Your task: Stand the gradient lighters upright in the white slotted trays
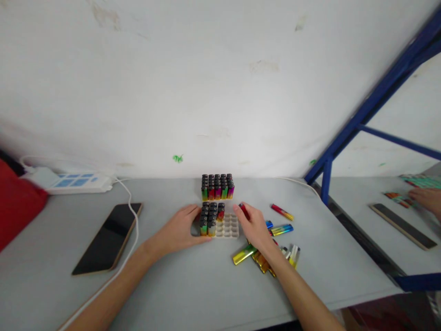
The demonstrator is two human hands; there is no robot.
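A pale tray with round pockets lies on the grey table, its left columns filled with upright black-topped lighters. My left hand is closed round the tray's left end, thumb along the front edge. To the tray's right, my right hand pinches a red lighter near the back right corner. Behind stands a full block of upright lighters in several colours. Loose lighters lie in a pile beside and partly under my right forearm.
A black phone and a white cable lie at left, near a white power strip and red cloth. A blue metal frame stands at right; beyond it are another person's hand and a dark slab.
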